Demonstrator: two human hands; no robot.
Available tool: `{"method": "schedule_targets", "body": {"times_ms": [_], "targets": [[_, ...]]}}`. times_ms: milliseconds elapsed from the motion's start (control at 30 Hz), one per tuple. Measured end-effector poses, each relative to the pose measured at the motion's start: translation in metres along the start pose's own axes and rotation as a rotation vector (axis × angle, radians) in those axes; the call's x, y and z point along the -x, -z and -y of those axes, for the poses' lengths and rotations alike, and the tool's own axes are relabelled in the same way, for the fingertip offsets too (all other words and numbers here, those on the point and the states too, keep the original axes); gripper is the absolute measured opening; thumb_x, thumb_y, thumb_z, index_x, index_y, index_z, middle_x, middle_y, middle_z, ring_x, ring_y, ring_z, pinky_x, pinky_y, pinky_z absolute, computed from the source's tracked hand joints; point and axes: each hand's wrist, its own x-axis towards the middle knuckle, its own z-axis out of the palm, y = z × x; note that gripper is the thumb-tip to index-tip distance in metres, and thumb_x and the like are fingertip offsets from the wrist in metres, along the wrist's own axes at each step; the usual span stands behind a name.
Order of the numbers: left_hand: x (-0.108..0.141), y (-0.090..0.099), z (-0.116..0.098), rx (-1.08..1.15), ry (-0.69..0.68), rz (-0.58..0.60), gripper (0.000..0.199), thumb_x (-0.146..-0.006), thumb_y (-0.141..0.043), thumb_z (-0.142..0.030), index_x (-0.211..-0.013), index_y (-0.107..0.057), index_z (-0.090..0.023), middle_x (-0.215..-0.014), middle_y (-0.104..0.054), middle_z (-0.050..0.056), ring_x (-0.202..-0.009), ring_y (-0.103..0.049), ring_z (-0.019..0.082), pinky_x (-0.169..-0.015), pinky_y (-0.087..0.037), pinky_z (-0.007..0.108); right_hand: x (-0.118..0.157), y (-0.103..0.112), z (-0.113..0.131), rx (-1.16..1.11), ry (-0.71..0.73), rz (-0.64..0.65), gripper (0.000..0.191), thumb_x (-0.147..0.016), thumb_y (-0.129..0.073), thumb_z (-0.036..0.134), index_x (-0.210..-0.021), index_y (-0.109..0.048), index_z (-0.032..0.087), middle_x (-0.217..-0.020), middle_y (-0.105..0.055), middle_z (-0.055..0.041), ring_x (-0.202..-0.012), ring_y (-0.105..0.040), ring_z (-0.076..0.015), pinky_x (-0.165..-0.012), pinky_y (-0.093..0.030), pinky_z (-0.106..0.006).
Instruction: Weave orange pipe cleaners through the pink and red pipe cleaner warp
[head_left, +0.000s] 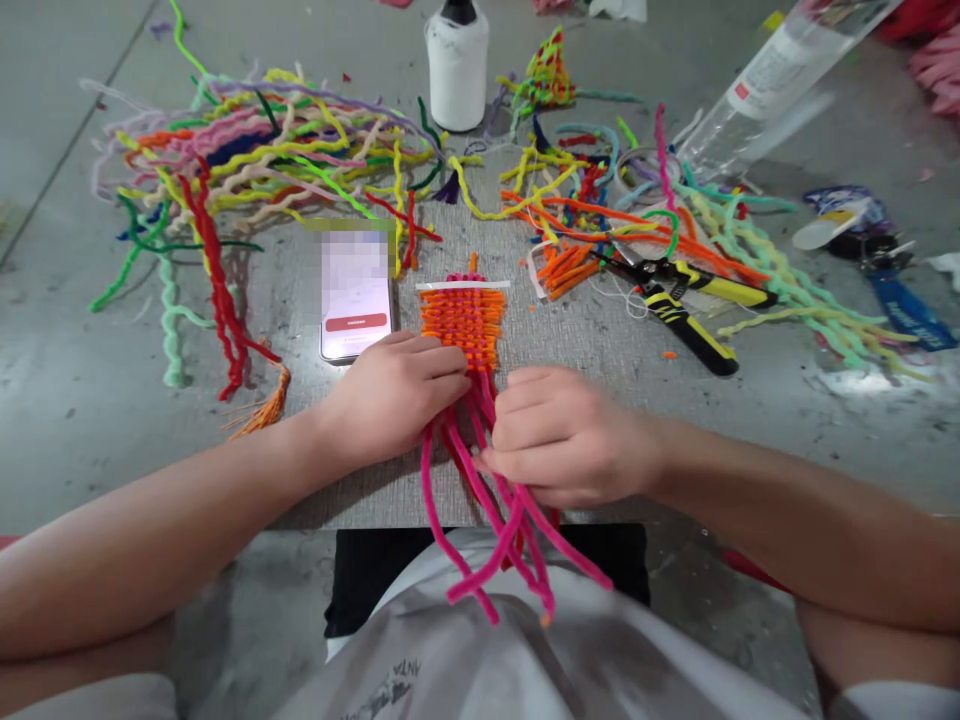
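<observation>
An orange and pink woven piece [463,322] lies on the grey board in the middle, a white strip [463,286] across its upper end. Long pink fuzzy strands [517,530] run from its lower end toward my lap. My left hand [401,390] rests at the lower left edge of the weave, fingers curled over the tops of the strands. Just to the right, my right hand [562,435] is closed around some of the pink strands, its fingertips bent inward. What lies under the fingers of both hands is partly hidden.
A lit phone [355,290] lies left of the weave. Heaped fuzzy strands [262,160] fill the back left. Yellow-black pliers [686,325], orange strands [570,270] and pale green strands [795,285] are at right. A white bottle [458,75] and a clear tube [772,90] stand behind.
</observation>
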Motion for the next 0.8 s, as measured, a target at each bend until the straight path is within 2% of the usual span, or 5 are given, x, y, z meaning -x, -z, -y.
{"method": "schedule_targets", "body": {"times_ms": [400,533,600,700,800], "targets": [[0.000,0.000,0.000,0.009,0.026,0.006,0.026,-0.102,-0.046,-0.020,-0.095,-0.071,-0.019,-0.093,-0.071,0.006,-0.081,-0.064,0.020,-0.071,-0.049,0.033,-0.007,0.004,0.025,-0.110,0.081,-0.092,0.036,-0.093,-0.064,0.005,-0.059,-0.060,0.017,-0.061,-0.051,0.0043,-0.060,-0.039,-0.0114,-0.058,-0.030,-0.033],[0.000,0.001,-0.005,-0.071,0.021,-0.003,0.023,-0.102,-0.047,-0.018,-0.095,-0.069,-0.017,-0.095,-0.068,0.008,-0.080,-0.061,0.022,-0.070,-0.048,0.035,-0.003,-0.004,0.015,0.035,0.113,-0.094,0.020,-0.097,-0.068,0.019,-0.077,-0.070,0.016,-0.066,-0.057,0.0034,-0.065,-0.046,-0.0123,-0.058,-0.032,-0.031],[-0.001,0.002,-0.007,-0.033,0.031,-0.034,0.021,-0.102,-0.048,-0.020,-0.104,-0.069,-0.017,-0.100,-0.066,0.010,-0.085,-0.060,0.023,-0.073,-0.050,0.037,-0.002,-0.007,0.008,0.152,0.125,-0.066,0.016,-0.099,-0.068,0.025,-0.089,-0.073,0.014,-0.070,-0.060,0.0019,-0.068,-0.049,-0.0137,-0.061,-0.034,-0.031],[-0.003,0.002,-0.009,0.143,0.017,-0.077,0.022,-0.099,-0.054,-0.023,-0.116,-0.067,-0.016,-0.115,-0.065,0.014,-0.100,-0.061,0.027,-0.085,-0.054,0.041,-0.002,-0.011,-0.002,0.293,0.098,-0.041,0.013,-0.101,-0.062,0.019,-0.098,-0.073,0.014,-0.073,-0.063,0.0011,-0.072,-0.051,-0.0150,-0.066,-0.037,-0.032],[-0.006,0.001,-0.007,0.311,-0.044,-0.096,0.018,-0.095,-0.058,-0.023,-0.110,-0.067,-0.017,-0.122,-0.067,0.015,-0.106,-0.063,0.027,-0.092,-0.055,0.043,-0.001,-0.013,-0.008,0.402,0.094,-0.035,0.012,-0.100,-0.061,0.013,-0.097,-0.073,0.016,-0.073,-0.064,0.0023,-0.073,-0.052,-0.0149,-0.067,-0.035,-0.032]]}}
